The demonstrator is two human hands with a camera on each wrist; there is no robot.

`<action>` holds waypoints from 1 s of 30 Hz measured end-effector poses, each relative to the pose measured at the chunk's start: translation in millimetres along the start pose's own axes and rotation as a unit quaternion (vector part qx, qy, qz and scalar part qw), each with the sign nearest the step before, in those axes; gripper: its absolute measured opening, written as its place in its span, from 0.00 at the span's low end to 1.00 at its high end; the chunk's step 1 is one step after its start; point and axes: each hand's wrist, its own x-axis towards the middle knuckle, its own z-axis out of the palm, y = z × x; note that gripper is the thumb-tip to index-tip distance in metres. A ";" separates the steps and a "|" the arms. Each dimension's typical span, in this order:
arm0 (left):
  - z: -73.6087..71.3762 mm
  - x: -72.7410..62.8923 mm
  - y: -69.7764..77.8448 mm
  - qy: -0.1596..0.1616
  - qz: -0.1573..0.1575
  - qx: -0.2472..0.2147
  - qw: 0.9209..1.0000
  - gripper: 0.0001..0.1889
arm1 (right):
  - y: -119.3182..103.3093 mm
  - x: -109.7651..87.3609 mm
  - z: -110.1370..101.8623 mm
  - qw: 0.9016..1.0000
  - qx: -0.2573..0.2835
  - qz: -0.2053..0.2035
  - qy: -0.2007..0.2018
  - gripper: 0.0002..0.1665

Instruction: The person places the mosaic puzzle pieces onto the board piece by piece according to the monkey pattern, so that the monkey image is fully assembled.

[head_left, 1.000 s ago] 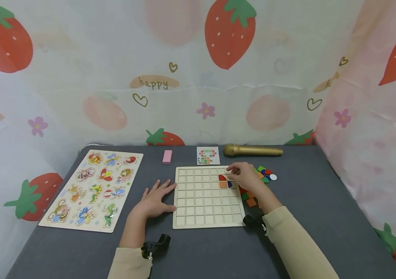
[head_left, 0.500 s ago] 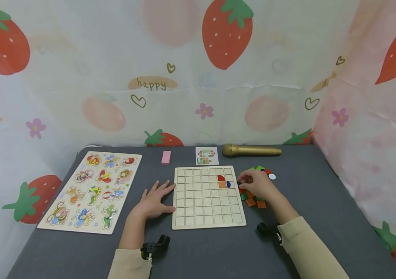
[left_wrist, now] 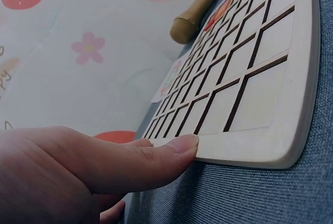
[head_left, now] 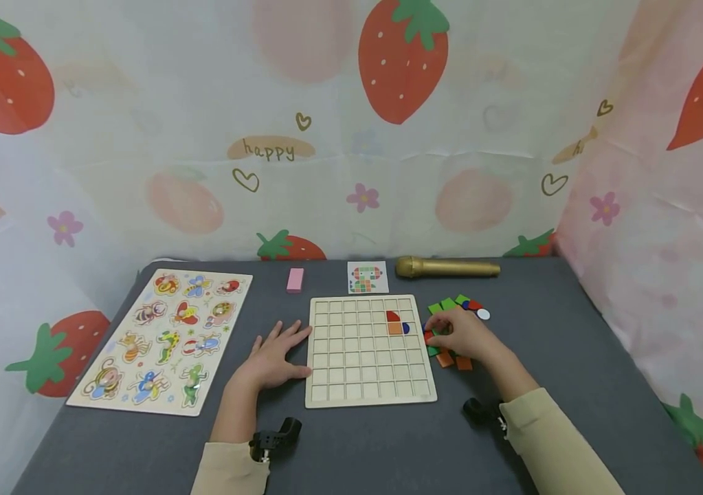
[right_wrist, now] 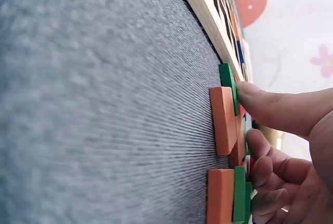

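My left hand [head_left: 275, 359] lies beside the cream grid board [head_left: 330, 403], fingers spread, with index and thumb tips at its left edge. In the left wrist view, the thumb [left_wrist: 179, 145] rests along the board's rim. Three coloured pieces sit in the grid: a red quarter-round tile [head_left: 393, 316], an orange square tile [head_left: 395, 328] and a blue rounded tile [head_left: 405, 328]. Right of the board, my right hand [head_left: 465, 333] reaches into a pile of loose tiles [head_left: 448, 303]. Its thumb tip is at a red tile [right_wrist: 242, 110], with a gap between thumb and fingers.
A picture puzzle board [head_left: 162, 344] with insects lies at the left. Behind the grid board are a pink block [head_left: 295, 280], a pattern card [head_left: 367, 277] and a gold microphone [head_left: 448, 267]. A white round tile [head_left: 483, 314] sits at the pile's right edge.
My right hand has moved off the grid board's upper right, rightward and down to the loose tiles. A blue tile stays in the grid beside the orange one. The left hand keeps its place.
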 end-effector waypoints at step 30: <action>0.5 1.3 0.4 -0.002 -0.004 0.005 1.000 0.44 | 12.7 4.7 -7.4 0.999 -0.024 0.011 -0.018 0.08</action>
